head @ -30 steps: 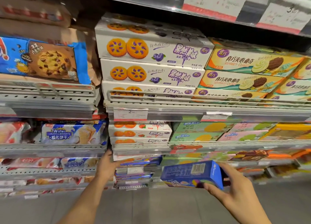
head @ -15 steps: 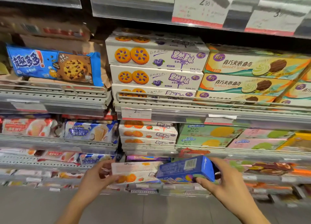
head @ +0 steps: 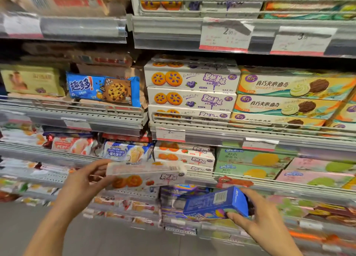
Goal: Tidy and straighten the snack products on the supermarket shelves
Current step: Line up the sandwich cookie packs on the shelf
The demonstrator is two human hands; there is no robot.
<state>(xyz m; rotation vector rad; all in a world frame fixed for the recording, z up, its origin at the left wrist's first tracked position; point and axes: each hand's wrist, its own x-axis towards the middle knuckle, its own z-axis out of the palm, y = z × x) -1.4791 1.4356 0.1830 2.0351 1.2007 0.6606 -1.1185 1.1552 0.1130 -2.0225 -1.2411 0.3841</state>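
**Two boxes in hand, shelves only partly tidy**

I see the shelves [head: 250, 132] mostly stacked in order. My left hand [head: 84, 184] grips a white orange-biscuit box [head: 146, 175], and my right hand [head: 265, 219] holds a blue box [head: 215, 202], fingers curled around it. I judge both still need placing.

Grey metal wire-fronted shelves [head: 250, 121] carry stacked white blueberry-biscuit boxes [head: 192, 80]. Just beside them lie yellow sandwich-cookie boxes [head: 289, 86]. A blue chocolate-chip cookie packet [head: 102, 90] sits leftward.
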